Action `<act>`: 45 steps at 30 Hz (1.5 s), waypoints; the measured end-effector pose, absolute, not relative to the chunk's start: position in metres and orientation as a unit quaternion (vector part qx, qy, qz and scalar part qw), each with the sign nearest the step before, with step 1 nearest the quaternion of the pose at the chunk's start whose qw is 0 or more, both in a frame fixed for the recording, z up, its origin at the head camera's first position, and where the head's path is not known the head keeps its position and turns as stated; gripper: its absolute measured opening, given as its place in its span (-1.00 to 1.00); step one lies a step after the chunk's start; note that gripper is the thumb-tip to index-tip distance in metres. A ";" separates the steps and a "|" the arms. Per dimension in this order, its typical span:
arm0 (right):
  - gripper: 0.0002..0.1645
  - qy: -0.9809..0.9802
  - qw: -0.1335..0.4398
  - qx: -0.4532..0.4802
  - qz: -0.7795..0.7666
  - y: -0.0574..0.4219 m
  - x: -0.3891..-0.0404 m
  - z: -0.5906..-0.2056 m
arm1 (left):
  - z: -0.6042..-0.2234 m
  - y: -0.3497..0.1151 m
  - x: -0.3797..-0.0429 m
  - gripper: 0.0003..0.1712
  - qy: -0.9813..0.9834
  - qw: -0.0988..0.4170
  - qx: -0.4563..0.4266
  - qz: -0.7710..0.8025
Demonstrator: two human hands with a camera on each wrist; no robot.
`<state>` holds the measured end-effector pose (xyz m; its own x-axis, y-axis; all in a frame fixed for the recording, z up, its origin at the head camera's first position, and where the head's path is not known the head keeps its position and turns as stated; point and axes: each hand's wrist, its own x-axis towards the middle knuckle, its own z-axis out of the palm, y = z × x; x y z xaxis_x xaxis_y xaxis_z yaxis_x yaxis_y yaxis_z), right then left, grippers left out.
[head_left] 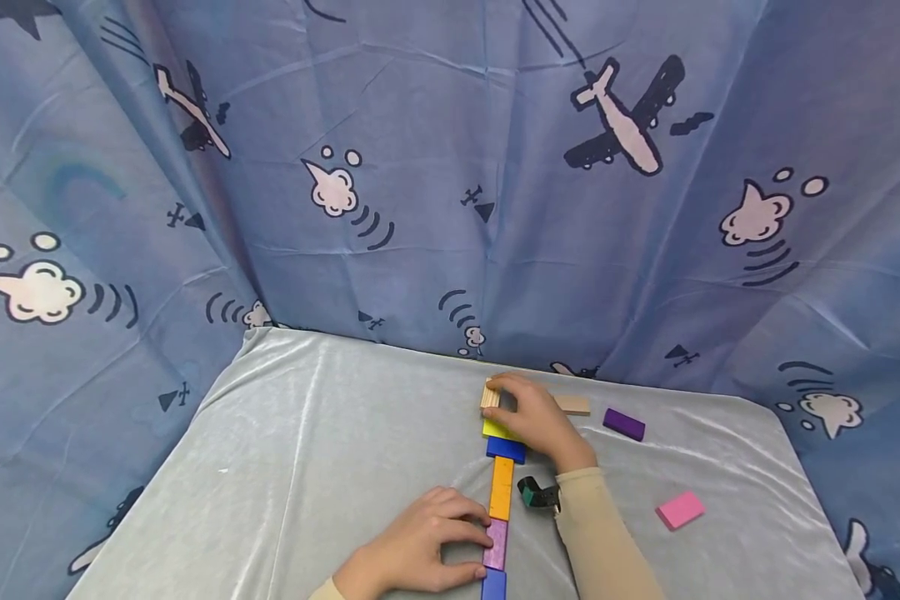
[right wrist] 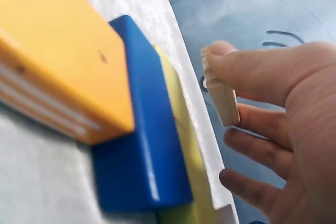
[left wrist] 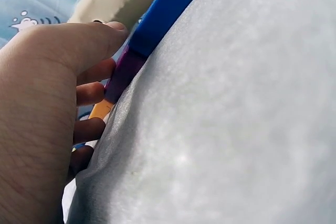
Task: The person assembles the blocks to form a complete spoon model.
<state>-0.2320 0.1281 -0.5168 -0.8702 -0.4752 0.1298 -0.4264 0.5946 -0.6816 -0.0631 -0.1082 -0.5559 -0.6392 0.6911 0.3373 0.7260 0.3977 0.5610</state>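
A row of coloured blocks runs away from me across the grey cloth. At its far end my right hand (head_left: 534, 414) pinches a plain wooden block (head_left: 489, 398) between thumb and fingers; the right wrist view shows this block (right wrist: 223, 98) beyond the row. Nearer come a yellow block (head_left: 498, 430), a blue block (head_left: 506, 451) set crosswise, an orange block (head_left: 502, 487), a light purple block (head_left: 497, 545) and another blue block (head_left: 494, 587). My left hand (head_left: 429, 540) rests along the row's left side, fingertips at the light purple block, thumb by the near blue one.
Right of the row lie a tan block (head_left: 574, 406), a dark purple block (head_left: 624, 424) and a pink block (head_left: 680, 510). A small black and green device (head_left: 537, 493) sits by the right wrist. A blue patterned curtain (head_left: 420, 167) hangs behind the cloth-covered table (head_left: 345, 433).
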 end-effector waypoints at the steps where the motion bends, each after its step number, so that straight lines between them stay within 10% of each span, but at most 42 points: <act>1: -0.42 0.893 0.033 -0.253 -0.370 0.127 -0.233 -0.518 | -0.557 -0.108 -0.063 -0.70 -0.834 0.032 -0.428 -0.346; 45: -0.51 0.908 0.029 -0.248 -0.336 0.123 -0.232 -0.527 | -0.560 -0.107 -0.065 -0.71 -0.825 0.067 -0.441 -0.348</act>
